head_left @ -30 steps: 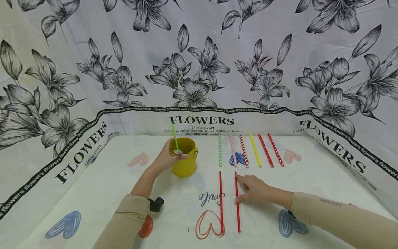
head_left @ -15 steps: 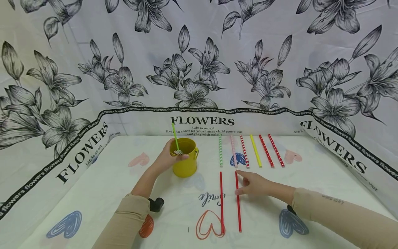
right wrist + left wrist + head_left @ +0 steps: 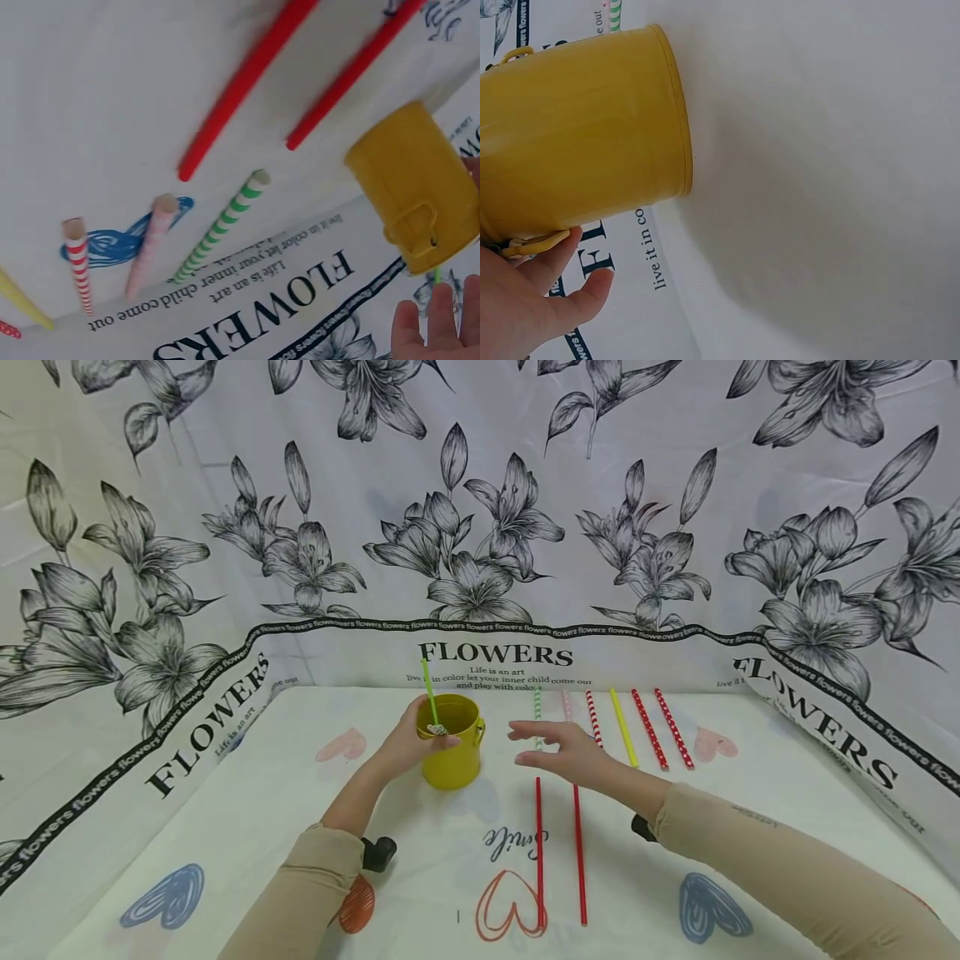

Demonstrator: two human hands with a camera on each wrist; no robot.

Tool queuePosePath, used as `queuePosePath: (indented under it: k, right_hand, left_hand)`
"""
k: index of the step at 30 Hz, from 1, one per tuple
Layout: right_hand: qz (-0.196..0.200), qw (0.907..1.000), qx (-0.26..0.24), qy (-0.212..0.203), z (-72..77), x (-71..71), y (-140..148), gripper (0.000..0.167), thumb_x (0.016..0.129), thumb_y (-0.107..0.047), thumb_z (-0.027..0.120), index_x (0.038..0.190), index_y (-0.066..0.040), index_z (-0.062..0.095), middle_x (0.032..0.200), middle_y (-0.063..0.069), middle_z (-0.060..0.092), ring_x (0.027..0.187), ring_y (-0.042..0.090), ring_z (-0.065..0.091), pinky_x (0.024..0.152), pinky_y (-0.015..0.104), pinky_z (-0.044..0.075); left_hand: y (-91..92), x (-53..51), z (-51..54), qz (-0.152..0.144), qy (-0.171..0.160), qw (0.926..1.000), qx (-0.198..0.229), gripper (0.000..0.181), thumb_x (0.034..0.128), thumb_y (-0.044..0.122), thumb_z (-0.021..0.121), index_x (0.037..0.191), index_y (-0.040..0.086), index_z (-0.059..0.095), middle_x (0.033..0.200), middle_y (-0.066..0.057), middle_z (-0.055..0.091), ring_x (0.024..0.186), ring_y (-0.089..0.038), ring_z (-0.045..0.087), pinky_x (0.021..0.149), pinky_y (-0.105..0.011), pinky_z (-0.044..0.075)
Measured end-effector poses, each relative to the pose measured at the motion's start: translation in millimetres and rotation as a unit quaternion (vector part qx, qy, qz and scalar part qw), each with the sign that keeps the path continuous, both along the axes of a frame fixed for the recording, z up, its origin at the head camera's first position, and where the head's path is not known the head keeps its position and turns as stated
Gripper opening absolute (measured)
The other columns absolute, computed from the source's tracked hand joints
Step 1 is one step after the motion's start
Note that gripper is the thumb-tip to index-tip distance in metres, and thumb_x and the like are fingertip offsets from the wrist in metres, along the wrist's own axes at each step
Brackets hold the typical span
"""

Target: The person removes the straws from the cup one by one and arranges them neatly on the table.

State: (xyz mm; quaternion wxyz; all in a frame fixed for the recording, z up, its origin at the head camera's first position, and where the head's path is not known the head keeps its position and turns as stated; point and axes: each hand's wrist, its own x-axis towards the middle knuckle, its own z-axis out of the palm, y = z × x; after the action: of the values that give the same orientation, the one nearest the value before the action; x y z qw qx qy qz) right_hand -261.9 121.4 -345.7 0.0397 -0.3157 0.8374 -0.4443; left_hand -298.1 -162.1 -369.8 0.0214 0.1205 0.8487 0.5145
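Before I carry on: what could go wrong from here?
The right hand hangs near the green-striped straw; dipping too low might set that straw rolling.
The left hand holds the yellow bucket on one side, so a bump opposite could tip it.
The thin green stick rises above the bucket, so a careless reach might catch it.

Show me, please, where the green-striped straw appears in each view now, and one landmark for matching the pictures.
Head: green-striped straw, right of centre, partly hidden behind the right hand.
Left wrist: only a short piece, at the top edge, left of centre.
Right wrist: just below centre, slanting.
Shared landmark: yellow bucket.
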Motion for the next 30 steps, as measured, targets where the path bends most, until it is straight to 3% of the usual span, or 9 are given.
queuePosePath:
  k: [5,16,22,30]
  right_hand:
    - [0.014,0.9995,-0.029,0.002,5.1,-8.2,-27,0.052,0.092,-0.02,0.068,0.14,-0.008,0.053,0.132,0.006,0.061,0.134,0.027,0.043,0.107,0.054,0.035]
    - [0.026,0.9983,-0.052,0.001,6.6,-25.0,-80,0.047,0.091,-0.018,0.069,0.135,-0.005,0.057,0.13,0.006,0.062,0.129,0.026,0.049,0.106,0.045,0.04]
    - [-0.009,0.9996,-0.023,0.017,7.0,-24.6,-96,0.035,0.091,-0.021,0.07,0.123,-0.01,0.068,0.117,0.002,0.069,0.109,0.02,0.057,0.089,0.032,0.048]
    - [-0.029,0.9982,-0.028,0.044,9.0,-23.0,-97,0.022,0.091,-0.016,0.068,0.11,-0.005,0.074,0.103,0.004,0.073,0.089,0.017,0.058,0.074,0.023,0.046]
  left_hand:
    - [1.5,0.3,0.6,0.001,0.005,0.9999,-0.014,0.09,0.0853,0.03,0.076,0.15,0.008,0.018,0.147,-0.017,0.035,0.134,-0.037,0.034,0.112,-0.057,0.024]
    - [1.9,3.8,5.0,-0.013,0.026,0.9992,-0.028,0.085,0.089,0.023,0.073,0.15,0.006,0.016,0.146,-0.021,0.034,0.132,-0.039,0.037,0.11,-0.056,0.03]
    - [-0.4,2.5,5.0,-0.013,0.013,0.9996,-0.021,0.084,0.0908,0.016,0.07,0.152,0.005,0.013,0.148,-0.021,0.031,0.136,-0.037,0.033,0.113,-0.052,0.026]
    - [-0.2,3.9,4.1,-0.014,0.012,0.9997,-0.016,0.083,0.0885,0.024,0.073,0.149,0.008,0.018,0.145,-0.017,0.036,0.132,-0.036,0.038,0.11,-0.051,0.032]
